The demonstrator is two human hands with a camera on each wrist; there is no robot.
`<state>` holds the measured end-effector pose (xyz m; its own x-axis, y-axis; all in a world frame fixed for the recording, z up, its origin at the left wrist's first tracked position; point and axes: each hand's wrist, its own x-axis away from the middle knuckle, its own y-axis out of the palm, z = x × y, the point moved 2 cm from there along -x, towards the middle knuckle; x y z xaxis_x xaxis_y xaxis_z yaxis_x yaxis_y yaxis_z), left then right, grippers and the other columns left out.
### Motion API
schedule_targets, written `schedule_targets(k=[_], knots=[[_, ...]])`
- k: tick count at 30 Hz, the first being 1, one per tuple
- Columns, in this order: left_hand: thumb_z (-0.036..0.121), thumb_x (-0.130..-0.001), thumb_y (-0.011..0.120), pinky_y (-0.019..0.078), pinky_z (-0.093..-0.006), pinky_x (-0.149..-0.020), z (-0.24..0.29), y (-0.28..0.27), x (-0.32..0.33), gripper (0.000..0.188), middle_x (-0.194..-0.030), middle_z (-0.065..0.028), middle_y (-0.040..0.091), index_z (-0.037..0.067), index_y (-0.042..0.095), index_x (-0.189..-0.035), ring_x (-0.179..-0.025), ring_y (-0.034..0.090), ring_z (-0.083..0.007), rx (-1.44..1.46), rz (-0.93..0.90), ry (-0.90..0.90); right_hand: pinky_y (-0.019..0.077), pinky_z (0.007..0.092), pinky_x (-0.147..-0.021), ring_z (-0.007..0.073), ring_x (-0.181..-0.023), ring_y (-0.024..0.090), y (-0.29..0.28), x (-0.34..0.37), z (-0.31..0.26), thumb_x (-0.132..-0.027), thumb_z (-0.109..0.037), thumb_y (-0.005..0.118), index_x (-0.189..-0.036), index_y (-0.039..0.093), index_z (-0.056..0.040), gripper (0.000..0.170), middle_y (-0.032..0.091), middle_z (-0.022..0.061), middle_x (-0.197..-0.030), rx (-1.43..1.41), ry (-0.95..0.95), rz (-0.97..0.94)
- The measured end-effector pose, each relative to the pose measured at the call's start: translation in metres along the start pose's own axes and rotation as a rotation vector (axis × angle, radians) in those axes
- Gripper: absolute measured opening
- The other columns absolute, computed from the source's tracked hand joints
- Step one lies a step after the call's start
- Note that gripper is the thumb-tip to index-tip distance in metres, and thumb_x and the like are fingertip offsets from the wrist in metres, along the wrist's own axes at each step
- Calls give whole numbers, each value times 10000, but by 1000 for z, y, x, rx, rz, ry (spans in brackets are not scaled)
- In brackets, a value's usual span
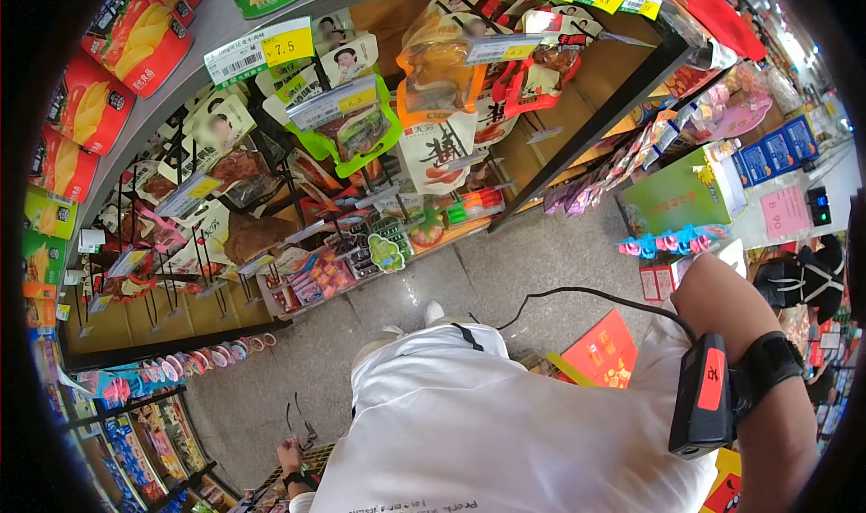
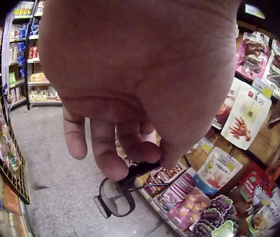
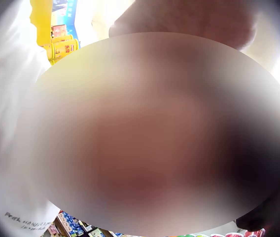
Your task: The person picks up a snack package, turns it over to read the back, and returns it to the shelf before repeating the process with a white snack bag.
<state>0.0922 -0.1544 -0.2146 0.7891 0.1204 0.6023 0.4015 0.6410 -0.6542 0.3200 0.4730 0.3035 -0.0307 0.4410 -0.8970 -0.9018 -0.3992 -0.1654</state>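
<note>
Presently: eyeglasses [image 2: 116, 198], blk frame, qty 1, in L hand [image 2: 140, 84].
L hand: thumb & fingers pinching one end of frame; lenses project past fingertips, tile floor [image 2: 63, 168] behind. R hand [image 3: 184, 22]: edge only, rest blurred; grasping or not, can't tell. Handling (judgement): best pinch at hinge end, off lenses (smudge risk), w/ light pressure, as thin temples likely bend; best held well off racked goods, which could snag a temple. Farther: bagged snacks [image 2: 189, 208], low shelf; chicken-feet pouch [image 2: 246, 121], wht, hung above; wire rack [image 2: 17, 185], opp. side; stocked shelves [image 2: 41, 84], far end of aisle.
</note>
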Motion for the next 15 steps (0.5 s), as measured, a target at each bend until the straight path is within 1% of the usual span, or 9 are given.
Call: schedule_targets(k=[1,2,4,5,7,11,15], knots=[[210,-893,625,382,-261,-505,3,2,2,236,-669,0,538,21,556,-770,-571,462,-95,17,-27,10,407,324,-873,220,-1071,499,0,0,0,-908,-343,464,-1023,563,-14,362,580,92,-1042,1,-1,-2],[210,-893,625,382,-261,-505,-4,4,-4,236,-669,0,538,21,556,-770,-571,462,-95,16,-26,10,407,322,-870,219,-1072,499,0,-1,-1,-908,-343,464,-1023,563,-16,361,579,91,-1043,0,2,1],[212,-898,617,387,-262,-501,-11,1,-8,237,-682,-4,549,5,569,-793,-586,473,-100,-92,16,55,408,318,-863,217,-1073,497,1,0,1,-909,-343,463,-1025,565,-19,358,578,88,-1047,0,9,5],[212,-898,617,387,-262,-501,-12,0,-7,237,-682,-4,549,5,569,-793,-586,473,-100,-98,9,57,408,315,-859,215,-1074,496,1,0,1,-909,-343,463,-1026,565,-21,357,577,87,-1048,3,10,1],[206,-898,614,396,-267,-504,-8,5,-5,237,-702,-12,562,-14,578,-818,-602,478,-104,-1,-10,-2,409,311,-852,213,-1075,494,0,0,0,-909,-343,463,-1027,566,-25,355,576,85,-1051,0,2,-11],[200,-899,611,405,-273,-487,-16,2,-6,233,-684,-15,560,-16,576,-816,-600,491,-101,-29,3,37,410,303,-839,209,-1077,491,0,1,-1,-910,-342,462,-1030,568,-32,350,573,81,-1058,-6,-2,-4],[199,-900,608,412,-278,-455,-10,9,-5,229,-637,-13,537,0,563,-795,-532,498,-108,-47,-10,52,411,294,-825,204,-1080,488,1,1,-3,-911,-342,461,-1033,571,-39,345,571,77,-1064,-9,-6,-21]])
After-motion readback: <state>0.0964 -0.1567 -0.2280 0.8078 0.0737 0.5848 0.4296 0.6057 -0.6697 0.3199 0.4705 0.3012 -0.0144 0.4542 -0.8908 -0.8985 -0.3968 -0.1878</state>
